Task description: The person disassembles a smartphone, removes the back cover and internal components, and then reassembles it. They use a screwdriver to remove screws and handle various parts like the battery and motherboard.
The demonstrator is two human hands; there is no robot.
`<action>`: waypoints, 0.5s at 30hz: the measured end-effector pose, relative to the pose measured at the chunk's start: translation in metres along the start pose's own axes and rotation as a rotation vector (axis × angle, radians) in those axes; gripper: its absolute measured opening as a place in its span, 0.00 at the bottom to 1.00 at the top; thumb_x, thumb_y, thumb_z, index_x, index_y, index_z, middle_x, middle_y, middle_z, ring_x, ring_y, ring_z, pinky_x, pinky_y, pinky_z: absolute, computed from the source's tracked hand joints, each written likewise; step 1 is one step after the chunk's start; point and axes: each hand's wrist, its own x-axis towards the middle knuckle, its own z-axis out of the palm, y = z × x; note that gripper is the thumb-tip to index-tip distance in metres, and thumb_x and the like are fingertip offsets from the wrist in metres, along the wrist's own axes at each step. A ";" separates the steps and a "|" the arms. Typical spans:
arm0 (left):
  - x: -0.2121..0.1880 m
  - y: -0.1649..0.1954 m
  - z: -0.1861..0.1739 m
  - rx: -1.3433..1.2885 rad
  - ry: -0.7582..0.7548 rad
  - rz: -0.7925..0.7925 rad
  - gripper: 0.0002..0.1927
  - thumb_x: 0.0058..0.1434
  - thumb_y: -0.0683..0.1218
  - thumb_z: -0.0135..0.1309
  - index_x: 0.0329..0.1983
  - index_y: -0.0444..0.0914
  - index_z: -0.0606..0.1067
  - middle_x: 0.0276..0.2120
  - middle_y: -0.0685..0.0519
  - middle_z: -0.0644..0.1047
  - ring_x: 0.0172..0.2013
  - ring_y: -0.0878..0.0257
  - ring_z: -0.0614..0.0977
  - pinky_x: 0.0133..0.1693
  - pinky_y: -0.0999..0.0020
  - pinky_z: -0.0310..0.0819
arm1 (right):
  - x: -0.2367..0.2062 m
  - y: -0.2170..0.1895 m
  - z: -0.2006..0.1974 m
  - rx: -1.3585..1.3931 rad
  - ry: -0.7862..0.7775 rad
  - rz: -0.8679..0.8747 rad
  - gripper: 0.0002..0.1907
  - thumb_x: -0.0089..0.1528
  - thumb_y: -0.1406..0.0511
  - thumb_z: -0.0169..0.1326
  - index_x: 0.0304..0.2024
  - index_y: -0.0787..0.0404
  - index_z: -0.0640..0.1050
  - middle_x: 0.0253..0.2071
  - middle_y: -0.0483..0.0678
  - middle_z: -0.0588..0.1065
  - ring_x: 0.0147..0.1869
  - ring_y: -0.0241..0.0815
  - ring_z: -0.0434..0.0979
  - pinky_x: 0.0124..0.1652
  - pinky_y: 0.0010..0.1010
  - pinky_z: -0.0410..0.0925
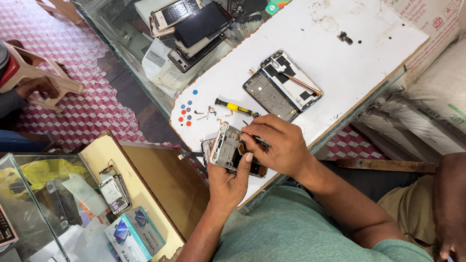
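white table (340, 68), scuffed, carrying the lot. second stripped phone frame (284, 85) lying near its middle. opened phone (228, 148) at the near edge, my left hand (228, 182) wrapped closed around it from below. my right hand (279, 145) pinching a thin tool on it. yellow-handled screwdriver (235, 106) just beyond.

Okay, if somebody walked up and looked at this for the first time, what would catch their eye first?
Most likely the opened phone at the near edge of the white board, gripped by the left hand while the right hand works a thin tool into it. Just beyond lie a yellow-handled screwdriver and a second dismantled phone with a slim stick across it. Left of the screwdriver sits a cluster of red and blue dots.
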 end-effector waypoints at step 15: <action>-0.006 0.001 -0.005 -0.110 0.036 -0.181 0.12 0.71 0.47 0.53 0.48 0.33 0.78 0.35 0.53 0.81 0.35 0.66 0.82 0.39 0.70 0.77 | -0.003 -0.008 -0.005 0.093 -0.035 0.028 0.10 0.60 0.70 0.62 0.44 0.67 0.81 0.41 0.53 0.78 0.38 0.40 0.82 0.35 0.27 0.76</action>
